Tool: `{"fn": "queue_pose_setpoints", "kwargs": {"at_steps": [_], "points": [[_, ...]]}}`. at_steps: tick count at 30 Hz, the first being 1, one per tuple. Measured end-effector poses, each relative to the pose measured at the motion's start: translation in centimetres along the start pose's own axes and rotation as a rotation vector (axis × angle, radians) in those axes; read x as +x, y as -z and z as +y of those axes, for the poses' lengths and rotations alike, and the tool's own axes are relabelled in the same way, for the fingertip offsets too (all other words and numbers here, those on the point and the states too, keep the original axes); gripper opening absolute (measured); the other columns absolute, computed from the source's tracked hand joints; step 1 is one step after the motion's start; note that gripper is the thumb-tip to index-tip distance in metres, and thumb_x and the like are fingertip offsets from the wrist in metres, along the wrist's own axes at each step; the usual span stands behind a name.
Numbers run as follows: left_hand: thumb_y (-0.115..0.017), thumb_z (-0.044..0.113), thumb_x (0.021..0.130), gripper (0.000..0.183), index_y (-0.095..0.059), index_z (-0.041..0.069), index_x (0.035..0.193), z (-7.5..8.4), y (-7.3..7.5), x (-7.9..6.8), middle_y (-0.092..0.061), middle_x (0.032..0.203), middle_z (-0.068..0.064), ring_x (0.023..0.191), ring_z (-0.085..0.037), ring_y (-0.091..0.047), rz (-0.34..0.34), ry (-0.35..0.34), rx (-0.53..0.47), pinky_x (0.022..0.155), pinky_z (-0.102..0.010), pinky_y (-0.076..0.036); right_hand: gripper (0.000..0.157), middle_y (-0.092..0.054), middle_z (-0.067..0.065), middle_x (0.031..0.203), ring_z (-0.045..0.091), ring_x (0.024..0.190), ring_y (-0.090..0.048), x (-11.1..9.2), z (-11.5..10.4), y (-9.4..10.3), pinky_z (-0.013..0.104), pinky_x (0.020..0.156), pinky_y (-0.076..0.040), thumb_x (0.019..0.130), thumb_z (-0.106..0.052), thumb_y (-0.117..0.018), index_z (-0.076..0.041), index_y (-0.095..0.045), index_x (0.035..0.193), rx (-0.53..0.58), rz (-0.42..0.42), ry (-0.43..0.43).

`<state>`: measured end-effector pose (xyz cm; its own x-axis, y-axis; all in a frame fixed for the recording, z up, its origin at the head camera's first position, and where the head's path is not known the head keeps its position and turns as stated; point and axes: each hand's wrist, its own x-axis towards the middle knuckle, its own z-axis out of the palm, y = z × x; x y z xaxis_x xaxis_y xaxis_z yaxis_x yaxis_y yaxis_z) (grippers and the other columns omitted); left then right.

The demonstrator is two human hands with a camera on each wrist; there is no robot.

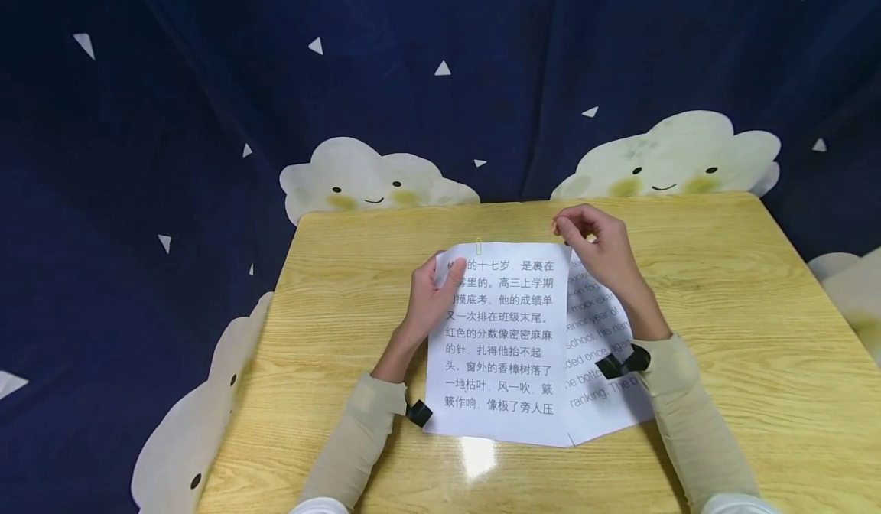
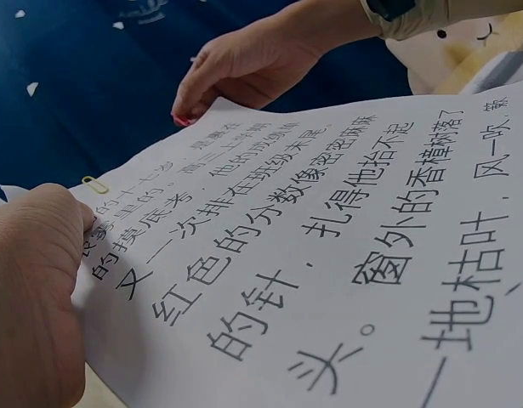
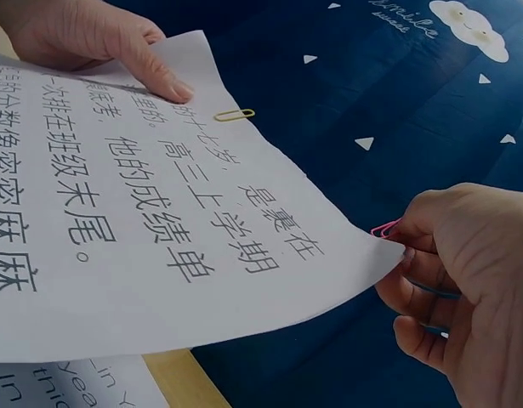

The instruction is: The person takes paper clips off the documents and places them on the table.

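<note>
A white sheet (image 1: 499, 346) printed with large Chinese characters is held up at a slant above the table. My left hand (image 1: 432, 296) grips its upper left edge, thumb on the printed face and the other fingers hidden behind. Just right of that thumb, a yellow paper clip (image 3: 235, 115) sits on the top edge. My right hand (image 1: 600, 248) is at the top right corner of the sheet, pinching a pink paper clip (image 3: 385, 229) between thumb and index finger. In the right wrist view the clip overlaps the corner, with the thumb tip right beside it.
A second sheet (image 1: 602, 353) with English text lies on the wooden table (image 1: 743, 330), partly under the Chinese sheet and my right forearm. Behind the table hangs a dark blue curtain (image 1: 440, 116) with clouds and white triangles. Black bands (image 1: 622, 362) circle my wrists.
</note>
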<state>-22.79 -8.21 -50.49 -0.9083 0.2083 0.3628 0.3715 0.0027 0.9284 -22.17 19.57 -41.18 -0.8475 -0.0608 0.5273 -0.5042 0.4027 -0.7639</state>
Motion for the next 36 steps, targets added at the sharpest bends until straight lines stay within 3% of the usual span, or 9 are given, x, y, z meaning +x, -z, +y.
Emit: {"fn": "queue_pose_setpoints", "kwargs": {"at_steps": [4,7,13,21,31,36], "points": [[-0.058,0.026,0.109,0.029,-0.068,0.002,0.122,0.0,0.0,0.0,-0.071,0.083,-0.014,0.060,-0.023,-0.067,-0.008,-0.003,0.003,0.050,-0.032,-0.056,0.009,-0.070,0.026,0.090,0.009,0.070,-0.057,0.0,0.0,0.3,0.013,0.063,-0.044,0.100,0.008,-0.061,0.014,-0.068,0.101,-0.021,0.008,-0.013],[-0.058,0.027,0.110,0.029,-0.067,0.003,0.123,0.1,0.0,0.0,-0.072,0.084,-0.012,0.060,-0.023,-0.067,-0.013,-0.003,0.003,0.050,-0.034,-0.057,0.010,-0.070,0.026,0.091,0.016,0.071,-0.058,0.1,0.0,0.5,0.013,0.064,-0.045,0.101,0.007,-0.061,0.014,-0.068,0.102,-0.027,0.011,-0.017],[-0.058,0.027,0.109,0.030,-0.067,0.003,0.123,0.0,0.0,-0.1,-0.072,0.084,-0.012,0.060,-0.025,-0.068,-0.016,0.003,-0.006,0.050,-0.035,-0.058,0.010,-0.072,0.028,0.091,-0.003,0.073,-0.060,0.2,0.5,0.9,0.012,0.065,-0.048,0.101,0.007,-0.061,0.014,-0.068,0.102,-0.020,0.005,-0.005],[-0.058,0.026,0.109,0.029,-0.068,0.002,0.123,0.2,0.0,0.0,-0.072,0.084,-0.017,0.060,-0.024,-0.067,-0.005,0.012,-0.007,0.050,-0.031,-0.056,0.008,-0.072,0.029,0.090,-0.007,0.074,-0.061,0.2,0.6,1.3,0.011,0.065,-0.048,0.099,0.008,-0.063,0.013,-0.069,0.102,-0.026,0.037,-0.005],[-0.058,0.026,0.109,0.029,-0.068,0.001,0.121,0.1,-0.1,0.1,-0.072,0.083,-0.015,0.059,-0.022,-0.067,0.001,-0.001,0.002,0.049,-0.032,-0.056,0.011,-0.069,0.029,0.092,-0.003,0.072,-0.059,0.4,1.4,1.9,0.012,0.065,-0.048,0.102,0.005,-0.061,0.013,-0.068,0.105,-0.031,0.057,-0.047],[-0.059,0.025,0.109,0.028,-0.068,0.001,0.121,0.0,-0.1,0.1,-0.072,0.083,-0.016,0.059,-0.024,-0.067,-0.001,0.009,-0.005,0.049,-0.031,-0.056,0.014,-0.068,0.025,0.091,0.003,0.071,-0.061,0.6,3.9,2.4,0.011,0.065,-0.049,0.102,0.002,-0.061,0.013,-0.068,0.106,-0.036,0.077,-0.067]]}}
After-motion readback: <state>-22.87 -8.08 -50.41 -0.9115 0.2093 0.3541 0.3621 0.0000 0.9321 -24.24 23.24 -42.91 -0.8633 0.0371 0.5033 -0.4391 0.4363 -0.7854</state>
